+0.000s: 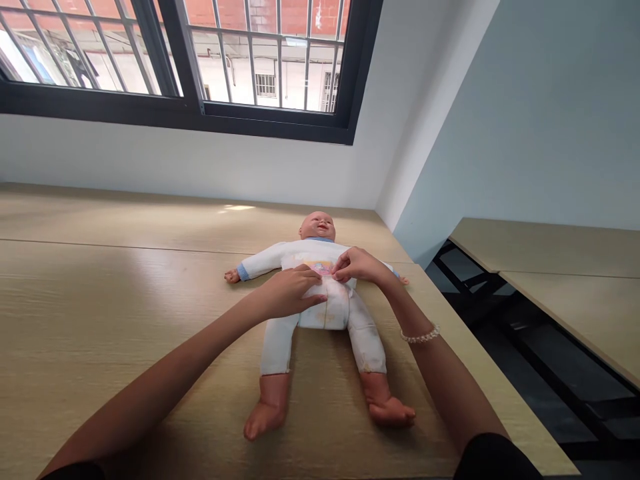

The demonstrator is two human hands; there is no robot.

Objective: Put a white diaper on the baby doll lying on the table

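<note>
Doll (313, 249) lay face-up on desk (150, 287), likely for front access; left hand (293, 291) spread over diaper (330, 312), right hand (359, 264) pinched it.

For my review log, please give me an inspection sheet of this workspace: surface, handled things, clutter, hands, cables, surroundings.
Surface: light wood-grain table, a seam running across it, a sunlit patch toward the wall.
Handled things: baby doll on its back, head toward the window, feet bare; a white diaper with a colored front band around its hips.
Clutter: nothing seen.
Hands: left hand over the diaper's front, fingers extended; right hand at the band, fingers bunched, grip unclear; beaded bracelet on the right arm.
Cables: nothing seen.
Surroundings: barred window above the table; second table with dark framework on the right.
</note>
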